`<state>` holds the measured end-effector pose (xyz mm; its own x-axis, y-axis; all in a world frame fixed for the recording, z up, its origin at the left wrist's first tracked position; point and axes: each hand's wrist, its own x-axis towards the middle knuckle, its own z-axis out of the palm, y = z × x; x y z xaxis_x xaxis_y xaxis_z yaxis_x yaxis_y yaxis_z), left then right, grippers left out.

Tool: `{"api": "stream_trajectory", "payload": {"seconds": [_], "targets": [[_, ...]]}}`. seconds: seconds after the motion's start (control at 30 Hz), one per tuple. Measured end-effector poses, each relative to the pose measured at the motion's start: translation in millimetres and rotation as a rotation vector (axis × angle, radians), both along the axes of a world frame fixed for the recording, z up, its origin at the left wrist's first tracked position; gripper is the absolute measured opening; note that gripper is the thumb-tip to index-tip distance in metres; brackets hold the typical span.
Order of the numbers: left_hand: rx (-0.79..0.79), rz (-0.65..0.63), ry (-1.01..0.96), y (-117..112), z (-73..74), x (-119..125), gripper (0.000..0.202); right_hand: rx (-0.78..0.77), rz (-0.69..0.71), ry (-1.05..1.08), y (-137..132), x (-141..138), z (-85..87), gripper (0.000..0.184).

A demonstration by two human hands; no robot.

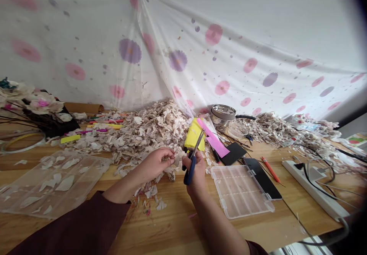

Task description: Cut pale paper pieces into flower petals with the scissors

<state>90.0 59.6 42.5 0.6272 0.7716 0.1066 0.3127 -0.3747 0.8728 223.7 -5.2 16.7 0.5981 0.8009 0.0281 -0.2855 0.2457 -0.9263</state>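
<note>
My right hand [194, 167] is closed round the blue handles of a pair of scissors [192, 159], whose blades point up and away toward a yellow paper block [194, 135]. My left hand [157, 163] is pinched on a small pale petal-like scrap [175, 158] held just left of the scissors. Both hands hover over the front edge of a large heap of pale cut petals [149, 129] on the wooden table [177, 224]. More scraps lie under my left wrist.
A clear compartment box [241, 190] lies right of my hands, with a black tablet-like slab [262, 176] and an orange pen [270, 169] beyond. A clear tray [51, 182] with petals sits left. A power strip [314, 188] with cables, a metal pot [222, 114], pink paper strips [213, 138] and paper flowers [34, 104] surround.
</note>
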Motion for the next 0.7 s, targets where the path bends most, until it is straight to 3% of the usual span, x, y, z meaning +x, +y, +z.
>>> {"api": "stream_trajectory", "payload": {"seconds": [0.43,0.7], "targets": [[-0.261,0.012,-0.076,0.8,3.9,-5.3,0.033,-0.017,-0.113,0.002,2.3,4.6,-0.5,0.036],[-0.241,0.025,-0.09,0.7,7.4,-8.1,0.028,-0.049,-0.032,0.021,3.6,3.5,-5.0,0.039]]}}
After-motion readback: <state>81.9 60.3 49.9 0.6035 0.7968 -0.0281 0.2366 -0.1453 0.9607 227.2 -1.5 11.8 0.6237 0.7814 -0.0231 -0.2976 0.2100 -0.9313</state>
